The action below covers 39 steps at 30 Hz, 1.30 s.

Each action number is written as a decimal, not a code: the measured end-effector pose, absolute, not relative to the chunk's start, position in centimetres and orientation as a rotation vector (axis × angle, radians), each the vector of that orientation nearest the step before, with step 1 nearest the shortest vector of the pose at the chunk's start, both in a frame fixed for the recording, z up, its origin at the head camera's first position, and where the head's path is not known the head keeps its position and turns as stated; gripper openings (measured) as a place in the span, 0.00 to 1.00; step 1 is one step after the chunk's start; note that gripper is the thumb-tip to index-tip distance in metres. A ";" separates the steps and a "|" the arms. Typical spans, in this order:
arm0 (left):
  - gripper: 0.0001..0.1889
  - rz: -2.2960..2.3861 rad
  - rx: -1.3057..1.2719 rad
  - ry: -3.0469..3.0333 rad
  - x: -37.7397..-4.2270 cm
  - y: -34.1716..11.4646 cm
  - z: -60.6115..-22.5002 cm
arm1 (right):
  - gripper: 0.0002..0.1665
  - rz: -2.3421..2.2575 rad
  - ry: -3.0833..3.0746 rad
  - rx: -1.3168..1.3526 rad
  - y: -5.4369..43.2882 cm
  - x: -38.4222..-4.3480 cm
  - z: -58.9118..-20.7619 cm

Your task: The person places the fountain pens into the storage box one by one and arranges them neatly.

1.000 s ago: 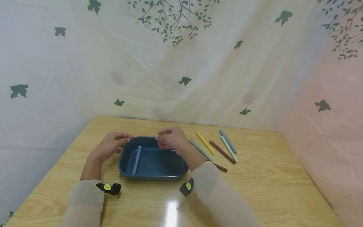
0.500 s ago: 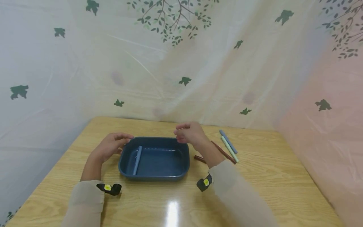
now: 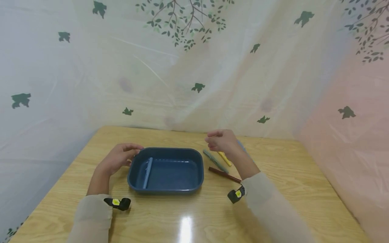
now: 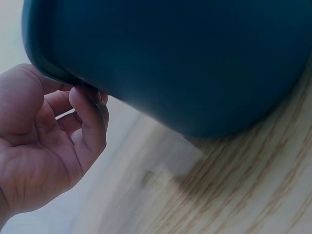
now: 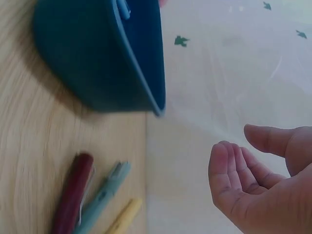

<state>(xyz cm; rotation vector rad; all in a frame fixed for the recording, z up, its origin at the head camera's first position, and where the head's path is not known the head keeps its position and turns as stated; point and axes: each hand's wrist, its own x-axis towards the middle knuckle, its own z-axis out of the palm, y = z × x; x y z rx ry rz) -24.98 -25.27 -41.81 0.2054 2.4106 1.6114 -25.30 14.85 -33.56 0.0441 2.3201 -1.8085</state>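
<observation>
A deep blue rectangular tray [image 3: 170, 191] with rounded corners stands on the table, and a light blue pen [image 3: 147, 172] lies inside near its left end. My left hand [image 3: 117, 158] holds the tray's far left corner; in the left wrist view the thumb and curled fingers meet at the rim. To the right of the tray, my right hand [image 3: 224, 143] is raised over the loose pens, its fingers bent softly and apart from the thumb, holding nothing. Below it lie a grey-green pen [image 3: 215, 161], a yellow pen [image 3: 225, 159] and a dark red pen [image 3: 224, 174].
Part of a blue pen [image 3: 242, 146] shows behind my right wrist; the forearm hides whatever lies under it. The wooden table [image 3: 188, 216] ends at a pale curtain [image 3: 158, 84] printed with leaves, with a pink side [image 3: 349, 152] at the right.
My right hand has moved from above the tray to the right, over the pens, with nothing in it. My left hand and the tray keep their places.
</observation>
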 end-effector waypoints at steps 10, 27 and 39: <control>0.19 1.608 0.195 2.414 -24.8 -25.3 -41.8 | 0.22 -1.710 2.455 0.097 18.8 -25.8 -34.2; 0.20 1.618 0.187 2.413 -24.7 -25.0 -41.8 | 0.26 -1.605 2.604 0.193 25.3 -26.2 -36.4; 0.19 1.618 0.197 2.415 -24.9 -25.0 -41.9 | 0.23 -1.477 2.744 0.168 29.1 -26.6 -38.5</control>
